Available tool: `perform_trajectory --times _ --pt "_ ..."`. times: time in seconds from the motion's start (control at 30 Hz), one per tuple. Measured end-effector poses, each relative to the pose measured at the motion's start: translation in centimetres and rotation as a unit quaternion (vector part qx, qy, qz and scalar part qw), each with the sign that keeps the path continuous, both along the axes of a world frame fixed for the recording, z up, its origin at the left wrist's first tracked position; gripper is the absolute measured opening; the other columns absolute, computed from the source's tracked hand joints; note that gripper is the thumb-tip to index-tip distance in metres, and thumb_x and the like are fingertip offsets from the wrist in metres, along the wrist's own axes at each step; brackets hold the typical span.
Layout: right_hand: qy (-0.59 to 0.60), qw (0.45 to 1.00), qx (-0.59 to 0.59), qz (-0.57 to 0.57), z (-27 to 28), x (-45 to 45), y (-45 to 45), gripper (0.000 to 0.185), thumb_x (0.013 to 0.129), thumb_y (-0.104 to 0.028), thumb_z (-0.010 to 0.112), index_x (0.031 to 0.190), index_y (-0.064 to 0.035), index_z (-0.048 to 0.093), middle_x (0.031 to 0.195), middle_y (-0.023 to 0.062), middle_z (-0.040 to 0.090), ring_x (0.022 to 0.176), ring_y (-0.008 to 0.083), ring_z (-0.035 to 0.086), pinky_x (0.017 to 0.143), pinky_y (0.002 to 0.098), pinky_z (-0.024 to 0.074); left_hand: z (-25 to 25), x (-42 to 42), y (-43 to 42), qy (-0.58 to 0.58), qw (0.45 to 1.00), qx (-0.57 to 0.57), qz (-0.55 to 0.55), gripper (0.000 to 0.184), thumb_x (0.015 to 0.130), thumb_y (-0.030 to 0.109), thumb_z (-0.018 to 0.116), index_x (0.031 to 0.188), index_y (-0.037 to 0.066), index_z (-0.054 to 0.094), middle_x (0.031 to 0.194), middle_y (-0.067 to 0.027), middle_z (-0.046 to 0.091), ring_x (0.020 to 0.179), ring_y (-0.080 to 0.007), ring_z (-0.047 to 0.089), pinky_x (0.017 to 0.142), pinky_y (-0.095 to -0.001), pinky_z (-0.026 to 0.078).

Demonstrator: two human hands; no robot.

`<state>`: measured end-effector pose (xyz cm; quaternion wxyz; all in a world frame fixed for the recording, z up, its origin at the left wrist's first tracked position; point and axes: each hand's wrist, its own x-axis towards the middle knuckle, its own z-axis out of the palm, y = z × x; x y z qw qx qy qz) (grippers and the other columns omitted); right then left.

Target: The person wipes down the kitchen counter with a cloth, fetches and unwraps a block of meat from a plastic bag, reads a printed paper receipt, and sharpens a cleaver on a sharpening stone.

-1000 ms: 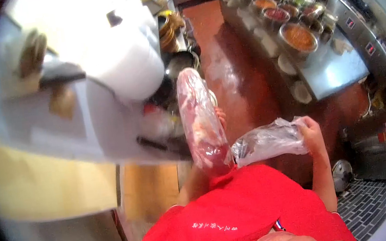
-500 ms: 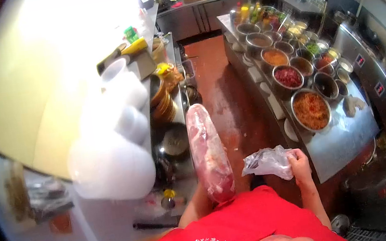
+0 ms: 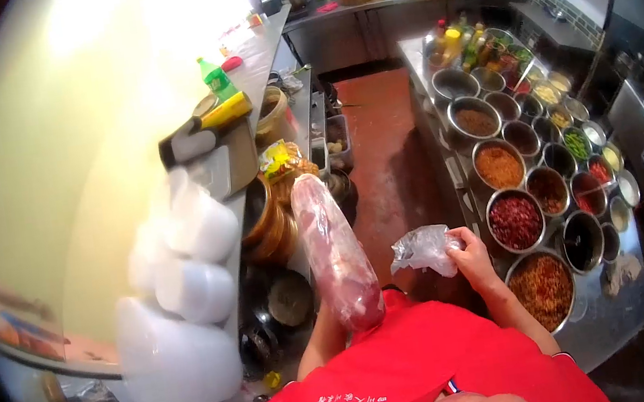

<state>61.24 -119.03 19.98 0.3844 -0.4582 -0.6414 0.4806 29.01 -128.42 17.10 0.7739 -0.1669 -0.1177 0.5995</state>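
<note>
Bowls crowd the right-hand counter; plastic containers stand left, across the aisle floor.

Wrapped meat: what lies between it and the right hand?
The crumpled plastic held by the right hand, then a gap to the wrapped meat where red floor shows, in the head view.

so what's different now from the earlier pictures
The right hand has come in closer to the wrapped meat, and the plastic bag it grips, stretched out at first, is now bunched smaller. The view has swung. Nothing was visibly let go; the meat is still held up on the left.
</note>
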Motion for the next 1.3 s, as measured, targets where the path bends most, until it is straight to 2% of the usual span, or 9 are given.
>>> perform_trajectory --times 0.03,0.23,0.33,0.37,0.53,0.83,1.03,1.23,1.3 --pt "-0.004 1.0 -0.023 -0.005 0.6 -0.6 2.1 0.033 0.084 -0.005 0.069 0.116 0.0008 0.065 0.1 0.0067 0.067 0.094 0.0167 0.062 0.086 0.0316 0.0517 -0.4 -0.6 2.1 0.0 1.0 -0.004 0.003 0.039 0.099 0.024 0.065 0.13 0.004 0.053 0.118 -0.0084 0.056 0.118 -0.0231 0.057 0.104 -0.0367 0.048" --pt "-0.005 0.998 -0.054 -0.019 -3.0 -4.9 15.1 0.034 0.083 -0.004 0.071 0.116 0.0004 0.066 0.102 0.0064 0.068 0.093 0.0154 0.062 0.083 0.031 0.0517 -2.5 -5.9 16.3 0.064 0.997 -0.028 -0.024 0.042 0.099 0.025 0.065 0.132 0.003 0.052 0.12 -0.0099 0.056 0.118 -0.0242 0.057 0.104 -0.0371 0.049" --pt "0.001 0.994 -0.1 -0.046 -3.8 -7.5 21.4 0.035 0.08 -0.006 0.072 0.115 0.0005 0.067 0.108 0.0124 0.068 0.101 0.0236 0.065 0.09 0.0346 0.0522 -2.8 -9.0 24.2 0.088 0.995 -0.028 -0.043 0.043 0.099 0.026 0.065 0.132 0.003 0.051 0.121 -0.0107 0.055 0.118 -0.0248 0.057 0.104 -0.0373 0.049" --pt "0.025 0.989 -0.139 -0.048 -3.7 -8.1 22.7 0.035 0.08 -0.004 0.071 0.115 0.0003 0.068 0.108 0.0097 0.067 0.099 0.0198 0.064 0.089 0.0329 0.052 -2.9 -10.0 26.4 0.093 0.994 -0.025 -0.047 0.043 0.099 0.026 0.065 0.133 0.003 0.051 0.121 -0.0109 0.055 0.119 -0.025 0.056 0.104 -0.0373 0.049" --pt "0.077 0.984 -0.147 -0.057 -0.8 -13.1 34.2 0.038 0.081 -0.002 0.067 0.118 0.0008 0.066 0.111 0.0084 0.065 0.1 0.0176 0.062 0.089 0.0312 0.0512 -1.9 -14.9 38.8 0.104 0.993 -0.008 -0.049 0.045 0.1 0.027 0.065 0.134 0.002 0.05 0.122 -0.0122 0.055 0.119 -0.0259 0.056 0.104 -0.0377 0.05" --pt "0.068 0.986 -0.126 -0.087 -3.5 -20.9 51.9 0.037 0.081 -0.003 0.066 0.118 -0.0004 0.065 0.113 0.0098 0.063 0.105 0.0201 0.061 0.093 0.0323 0.0497 -0.1 -23.9 55.5 0.121 0.992 0.016 -0.012 0.049 0.1 0.029 0.066 0.136 0.0 0.049 0.125 -0.0146 0.054 0.12 -0.0276 0.056 0.103 -0.0382 0.051" --pt "0.059 0.992 -0.091 -0.065 -4.4 -27.8 69.0 0.04 0.08 -0.004 0.063 0.119 -0.0006 0.065 0.115 0.0128 0.06 0.108 0.0258 0.059 0.097 0.0361 0.0482 2.3 -29.7 65.3 0.124 0.99 0.044 0.044 0.051 0.101 0.03 0.066 0.138 -0.001 0.048 0.126 -0.0161 0.053 0.12 -0.0287 0.055 0.103 -0.0386 0.052" --pt "-0.015 0.998 -0.041 -0.043 -4.0 -35.0 81.2 0.039 0.08 -0.008 0.064 0.118 0.0007 0.065 0.117 0.0161 0.058 0.11 0.0294 0.058 0.098 0.0371 0.0469 1.1 -35.6 72.4 0.126 0.983 0.067 0.116 0.053 0.101 0.031 0.066 0.139 -0.001 0.047 0.128 -0.0177 0.053 0.121 -0.0299 0.055 0.103 -0.039 0.052" --pt "-0.045 0.998 -0.008 -0.04 -3.8 -37.4 85.0 0.039 0.08 -0.009 0.064 0.118 0.0006 0.065 0.117 0.0167 0.058 0.11 0.0302 0.058 0.098 0.0372 0.0471 -0.9 -36.6 74.2 0.182 0.966 0.042 0.181 0.053 0.102 0.031 0.065 0.139 -0.001 0.047 0.127 -0.0179 0.053 0.12 -0.0297 0.055 0.102 -0.0386 0.053"
